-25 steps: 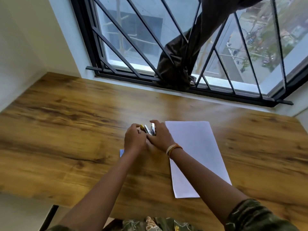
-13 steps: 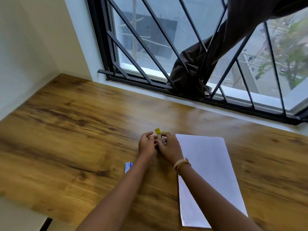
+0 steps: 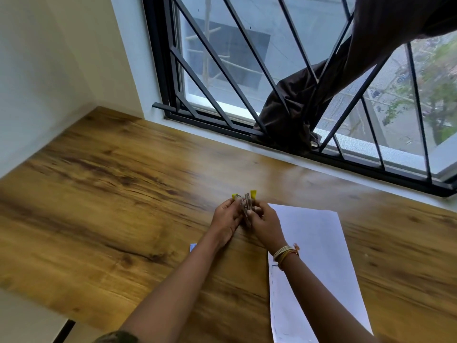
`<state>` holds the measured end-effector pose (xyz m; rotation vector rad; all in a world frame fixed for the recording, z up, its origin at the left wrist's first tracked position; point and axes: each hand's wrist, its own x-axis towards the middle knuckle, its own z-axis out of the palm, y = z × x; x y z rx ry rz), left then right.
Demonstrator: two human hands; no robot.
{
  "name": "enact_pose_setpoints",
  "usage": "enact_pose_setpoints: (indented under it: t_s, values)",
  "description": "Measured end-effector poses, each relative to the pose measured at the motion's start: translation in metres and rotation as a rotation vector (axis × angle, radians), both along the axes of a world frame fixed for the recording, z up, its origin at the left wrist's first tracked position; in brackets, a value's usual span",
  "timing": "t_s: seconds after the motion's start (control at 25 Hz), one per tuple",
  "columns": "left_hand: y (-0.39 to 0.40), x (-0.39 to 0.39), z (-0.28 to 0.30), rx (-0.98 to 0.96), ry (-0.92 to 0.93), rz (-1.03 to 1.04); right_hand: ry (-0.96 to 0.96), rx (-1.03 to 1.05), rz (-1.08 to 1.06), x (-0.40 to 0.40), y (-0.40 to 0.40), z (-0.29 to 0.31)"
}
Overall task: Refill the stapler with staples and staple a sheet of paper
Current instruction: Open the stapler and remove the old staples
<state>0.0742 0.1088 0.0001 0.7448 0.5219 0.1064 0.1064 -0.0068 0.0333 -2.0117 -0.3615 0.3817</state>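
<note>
- A wood-grain table (image 3: 103, 219), smooth and brown with dark streaks, fills the near ground; a camouflage sleeve (image 3: 116, 337) shows at the bottom edge.
- A flat white sheet of paper (image 3: 319, 263) lies on the table under the right forearm, with a small blue-edged scrap (image 3: 193, 247) peeking out beside the left forearm.
- The left hand (image 3: 226, 219) and right hand (image 3: 265, 225), a banded wrist behind it, both grasp the stapler (image 3: 246, 205) just above the table, left of the sheet's far corner.
- The stapler is metal with yellow tips; its hinged parts are splayed, long axis pointing away toward the window.
- Beyond, a white sill, black diagonal window bars (image 3: 247, 70) and a bunched dark curtain (image 3: 304, 107).
</note>
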Motion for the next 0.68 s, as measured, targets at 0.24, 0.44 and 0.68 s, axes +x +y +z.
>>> enact_pose_setpoints:
  t_s: [0.24, 0.44, 0.68]
  values:
    - [0.003, -0.003, 0.005, 0.045, 0.033, -0.058, -0.151, -0.033, 0.043, 0.000, -0.002, 0.003]
    - [0.008, -0.004, 0.010, -0.015, 0.015, -0.113, -0.183, -0.009, 0.047, 0.007, -0.003, 0.006]
    - [0.009, 0.000, 0.013, 0.004, 0.079, -0.096, -0.150, 0.021, 0.031, 0.008, -0.007, 0.004]
